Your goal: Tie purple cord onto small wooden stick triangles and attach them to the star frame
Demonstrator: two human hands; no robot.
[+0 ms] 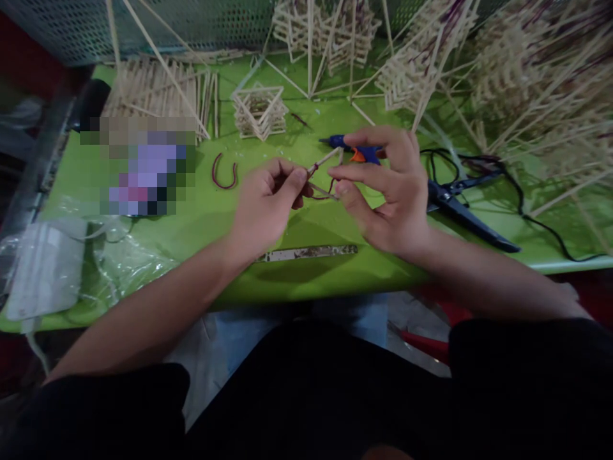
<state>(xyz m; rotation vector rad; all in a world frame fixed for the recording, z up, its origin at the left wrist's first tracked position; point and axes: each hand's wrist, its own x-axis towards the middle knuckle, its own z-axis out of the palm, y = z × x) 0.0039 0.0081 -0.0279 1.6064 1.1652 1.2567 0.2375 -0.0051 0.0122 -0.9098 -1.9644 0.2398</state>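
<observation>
Flat strip [306,253]: just nearer than both hands. Left hand [265,201], right hand [395,191]: fingertips pinched on thin sticks [326,158] held between them, apparently bound with red cord [322,195]; long axis left-right, rising toward right hand. Glue gun [357,152]: just beyond right hand.

Bare green table [201,236] lies open left of centre (only a curled wire [224,174] there); scissors [460,204] block the right, stick frames [258,112] crowd the back.
</observation>
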